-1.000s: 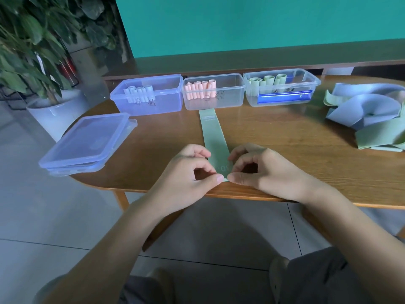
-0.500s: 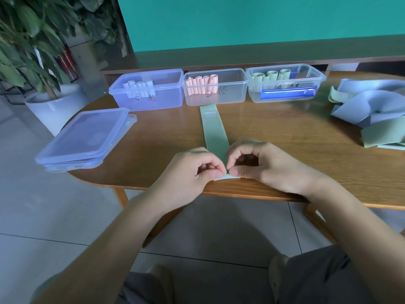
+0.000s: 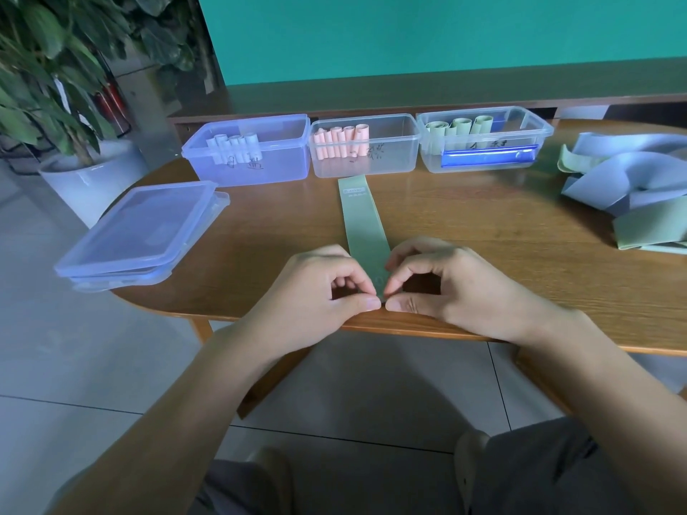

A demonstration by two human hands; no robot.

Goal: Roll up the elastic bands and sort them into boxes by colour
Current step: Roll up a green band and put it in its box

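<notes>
A flat green elastic band (image 3: pixel 362 221) lies lengthwise on the wooden table (image 3: pixel 520 254), running from the middle box toward me. My left hand (image 3: pixel 316 291) and my right hand (image 3: pixel 446 284) pinch its near end at the table's front edge, thumbs and forefingers almost touching. Three plastic boxes stand in a row at the back. The blue box (image 3: pixel 282 169) on the left holds pale blue rolls. In the clear middle box (image 3: pixel 394 158) are pink rolls, and green rolls fill the clear right box (image 3: pixel 535 143).
Stacked blue lids (image 3: pixel 141 236) lie on the table's left end. A loose heap of blue and green bands (image 3: pixel 632 191) sits at the right edge. A potted plant (image 3: pixel 55 105) stands on the floor at left. My knees are under the table's front edge.
Both hands have drawn closer together on the band's near end, and the band's visible length has shortened a little. The camera view has tilted slightly.
</notes>
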